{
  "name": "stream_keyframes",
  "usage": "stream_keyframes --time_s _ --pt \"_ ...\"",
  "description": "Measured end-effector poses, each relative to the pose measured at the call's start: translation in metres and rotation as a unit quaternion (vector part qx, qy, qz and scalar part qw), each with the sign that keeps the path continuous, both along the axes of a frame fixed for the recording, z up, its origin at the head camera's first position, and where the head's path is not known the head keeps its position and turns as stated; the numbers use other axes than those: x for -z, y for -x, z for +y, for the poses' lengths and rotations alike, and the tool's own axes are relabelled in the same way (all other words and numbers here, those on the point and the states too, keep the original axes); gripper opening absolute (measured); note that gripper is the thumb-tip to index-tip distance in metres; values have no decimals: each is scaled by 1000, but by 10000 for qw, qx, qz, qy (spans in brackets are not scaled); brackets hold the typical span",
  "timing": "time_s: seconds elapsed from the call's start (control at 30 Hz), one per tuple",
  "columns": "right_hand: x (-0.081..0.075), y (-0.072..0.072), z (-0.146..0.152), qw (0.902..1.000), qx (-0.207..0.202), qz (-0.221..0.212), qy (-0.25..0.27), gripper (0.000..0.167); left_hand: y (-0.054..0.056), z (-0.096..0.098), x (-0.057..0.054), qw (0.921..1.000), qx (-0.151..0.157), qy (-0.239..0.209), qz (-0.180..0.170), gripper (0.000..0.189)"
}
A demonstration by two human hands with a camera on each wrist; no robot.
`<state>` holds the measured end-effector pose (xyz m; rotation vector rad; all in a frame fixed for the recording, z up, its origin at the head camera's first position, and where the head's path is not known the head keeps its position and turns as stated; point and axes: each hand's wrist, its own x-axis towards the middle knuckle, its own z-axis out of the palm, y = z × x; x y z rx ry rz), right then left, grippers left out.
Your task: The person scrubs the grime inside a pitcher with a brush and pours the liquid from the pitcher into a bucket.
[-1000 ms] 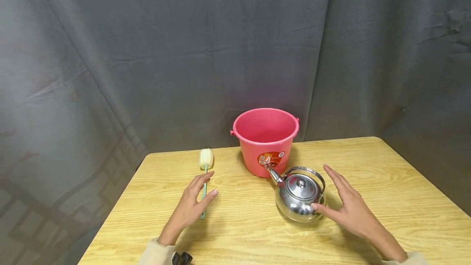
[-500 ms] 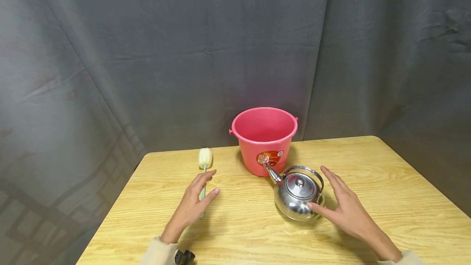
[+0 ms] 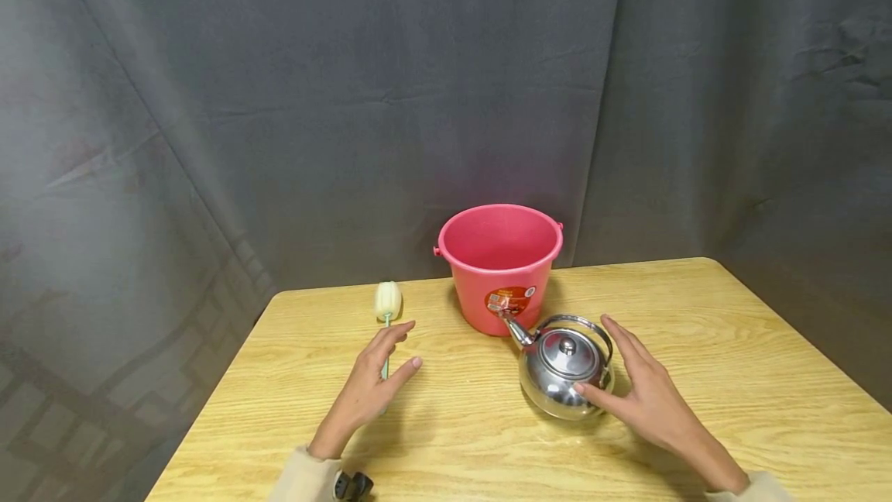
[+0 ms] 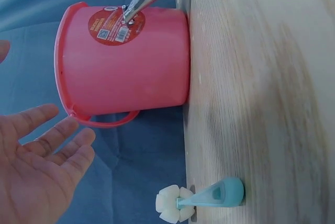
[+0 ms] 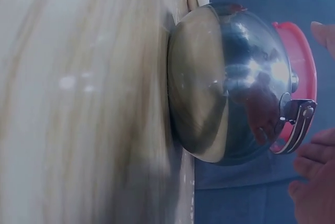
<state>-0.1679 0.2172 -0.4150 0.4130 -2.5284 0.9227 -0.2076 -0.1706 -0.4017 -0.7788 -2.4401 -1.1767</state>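
A shiny metal kettle stands on the table, its spout pointing toward the pink bucket behind it. My right hand hovers at the kettle's right side with thumb and fingers spread. In the right wrist view, the fingers show near the kettle's raised handle, with a gap between them. My left hand is held above the table with relaxed fingers and nothing in it. Beneath it lies a sponge brush with a pale head and a mint-green handle, partly hidden by that hand.
The wooden table has rounded far corners. A grey cloth hangs behind it and along both sides. In the left wrist view, the bucket's handle hangs down its side.
My right hand has shifted slightly left, its thumb further across the kettle in view. My left hand has moved slightly right. Kettle, bucket and brush have stayed put.
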Motion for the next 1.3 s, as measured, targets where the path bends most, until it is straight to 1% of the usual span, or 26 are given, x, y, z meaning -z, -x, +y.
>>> stream_keyframes --time_s 0.2,0.47,0.7,0.9,1.0,1.1,1.3 --pt "2 1 -2 9999 109 -90 -47 102 0 2 0 10000 32 4 2 52" --pt "3 2 -6 9998 148 -154 -54 103 1 4 1 9999 129 -35 6 52" --pt "7 4 -10 9998 166 -65 -75 104 0 8 0 9998 112 -75 -155 51" --pt "10 6 -11 9997 218 -39 -117 105 1 10 -2 9996 217 -92 -125 51" --pt "11 7 -11 9996 242 -48 -123 106 2 12 -2 9997 246 -37 -60 51" --pt "12 7 -10 9996 260 -40 -131 107 2 13 -2 9996 258 -4 -66 51" --pt "11 8 -10 9995 282 -37 -164 107 3 15 -5 9994 270 -16 -199 52"
